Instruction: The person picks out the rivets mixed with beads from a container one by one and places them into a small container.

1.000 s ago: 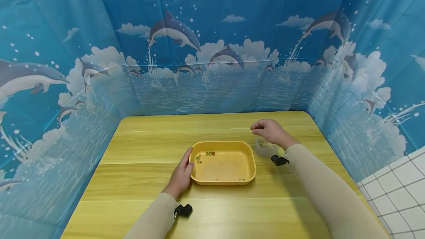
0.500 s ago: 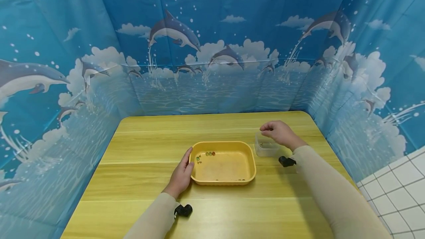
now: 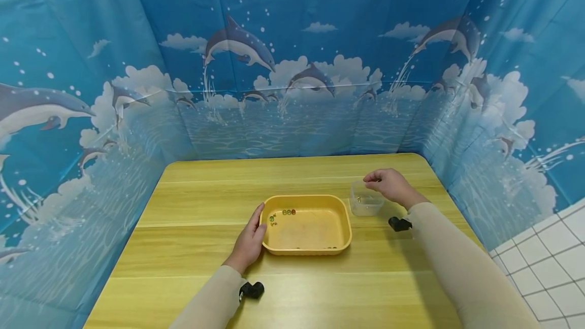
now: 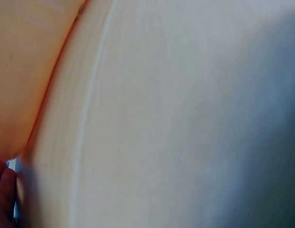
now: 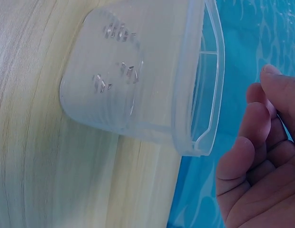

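Observation:
A yellow tray [image 3: 306, 252] stands on the table with small glass marbles [image 3: 289, 212] and tiny gold-coloured bits [image 3: 273, 224] inside. My left hand [image 3: 249, 242] grips its left side, thumb at the rim and fingers along the outer wall. In the left wrist view only some fingers [image 4: 4, 192] show beside the tray's wall [image 4: 28, 71]. Right of the tray is a clear plastic container [image 3: 367, 210] with several small shiny pieces in the bottom. Over its far right rim hovers my right hand [image 3: 392, 187], fingers loosely bent; the right wrist view shows nothing between thumb and fingertips [image 5: 256, 121].
A wooden table [image 3: 196, 192] carries both vessels. Behind it and at both sides hangs a blue curtain [image 3: 292, 131] printed with dolphins. White tiles [image 3: 562, 248] show at the lower right. A small black wrist camera [image 3: 399, 224] sits on each wrist.
My right hand has moved right, from the container's far left corner to its far right rim, so more of the container shows. The left hand and the tray have stayed put.

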{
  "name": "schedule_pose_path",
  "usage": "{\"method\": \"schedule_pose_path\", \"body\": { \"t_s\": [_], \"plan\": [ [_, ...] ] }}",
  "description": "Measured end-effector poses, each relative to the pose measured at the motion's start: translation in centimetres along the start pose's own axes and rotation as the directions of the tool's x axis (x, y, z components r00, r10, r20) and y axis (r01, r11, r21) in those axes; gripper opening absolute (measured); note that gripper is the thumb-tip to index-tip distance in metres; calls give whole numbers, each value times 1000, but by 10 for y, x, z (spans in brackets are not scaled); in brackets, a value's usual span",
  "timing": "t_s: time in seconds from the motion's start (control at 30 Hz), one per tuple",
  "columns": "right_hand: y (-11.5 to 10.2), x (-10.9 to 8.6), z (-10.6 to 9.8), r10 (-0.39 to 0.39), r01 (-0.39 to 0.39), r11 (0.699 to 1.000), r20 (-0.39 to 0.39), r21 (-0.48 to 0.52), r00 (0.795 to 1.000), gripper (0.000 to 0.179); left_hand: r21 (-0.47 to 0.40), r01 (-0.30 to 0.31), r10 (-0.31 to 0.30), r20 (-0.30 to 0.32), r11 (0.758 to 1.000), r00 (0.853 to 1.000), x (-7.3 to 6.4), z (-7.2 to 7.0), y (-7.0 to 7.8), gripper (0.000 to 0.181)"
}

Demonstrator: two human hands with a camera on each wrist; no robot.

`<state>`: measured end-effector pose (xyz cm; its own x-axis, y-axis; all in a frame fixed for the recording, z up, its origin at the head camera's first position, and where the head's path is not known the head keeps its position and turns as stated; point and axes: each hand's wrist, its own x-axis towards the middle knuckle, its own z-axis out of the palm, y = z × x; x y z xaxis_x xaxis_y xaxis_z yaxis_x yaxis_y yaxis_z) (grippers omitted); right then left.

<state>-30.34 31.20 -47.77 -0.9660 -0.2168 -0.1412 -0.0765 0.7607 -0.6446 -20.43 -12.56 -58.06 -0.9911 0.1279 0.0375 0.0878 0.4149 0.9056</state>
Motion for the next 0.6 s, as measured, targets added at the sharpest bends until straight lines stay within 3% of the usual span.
{"method": "schedule_pose_path", "body": {
  "t_s": [0.6],
  "plan": [
    [2,-1,0,9,-9,1000,-2,0,1000,35,10,-7,7,0,1000,1000,-1,-1,4,58]
  ]
}}
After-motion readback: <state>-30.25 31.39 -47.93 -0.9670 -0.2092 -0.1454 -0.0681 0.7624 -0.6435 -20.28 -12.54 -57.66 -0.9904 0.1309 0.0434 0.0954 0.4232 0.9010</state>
